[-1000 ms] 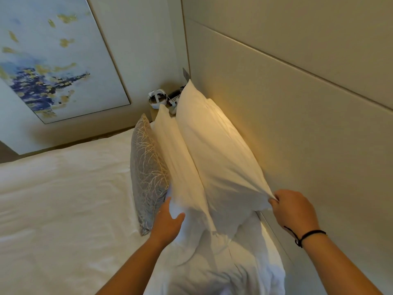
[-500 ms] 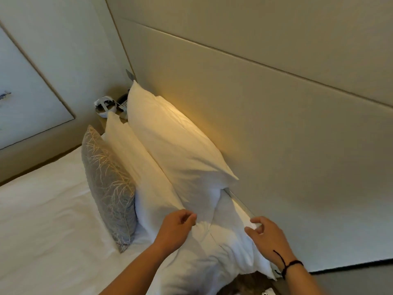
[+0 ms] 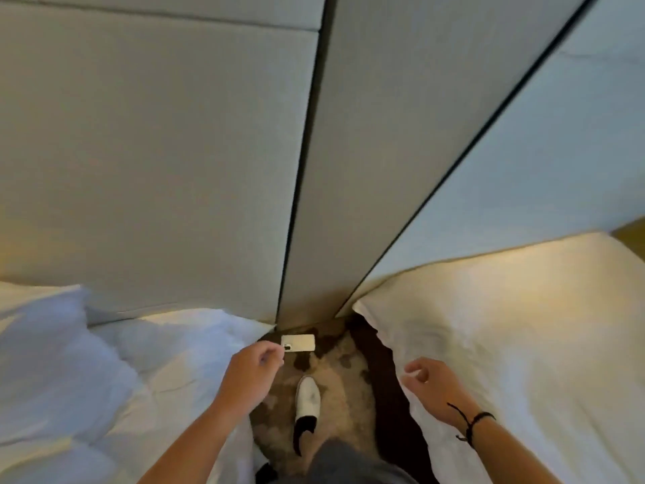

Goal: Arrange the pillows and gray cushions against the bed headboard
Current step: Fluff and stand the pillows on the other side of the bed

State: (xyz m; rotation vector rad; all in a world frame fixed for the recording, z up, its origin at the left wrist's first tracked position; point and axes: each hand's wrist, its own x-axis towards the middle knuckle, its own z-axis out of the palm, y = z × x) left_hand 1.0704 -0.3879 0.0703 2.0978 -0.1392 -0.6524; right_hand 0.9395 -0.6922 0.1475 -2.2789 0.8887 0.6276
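My view faces the gap between two beds. The padded headboard (image 3: 157, 169) fills the upper frame. White pillow fabric (image 3: 45, 344) lies rumpled at the far left on the left bed (image 3: 167, 351). The gray cushions and the upright pillows are out of view. My left hand (image 3: 253, 370) hovers over the left bed's edge, fingers loosely curled and holding nothing. My right hand (image 3: 432, 389) hangs beside the right bed (image 3: 523, 326), fingers relaxed and empty.
Patterned carpet (image 3: 342, 386) shows in the narrow gap between the beds. A flat white rectangular object (image 3: 298, 343) lies on the floor by the wall. A foot in a white slipper (image 3: 308, 401) stands in the gap. Dark vertical seams split the wall panels.
The view has swung right, away from the stacked pillows and gray cushion. Both hands have let go of the pillow fabric and now hover empty over the gap.
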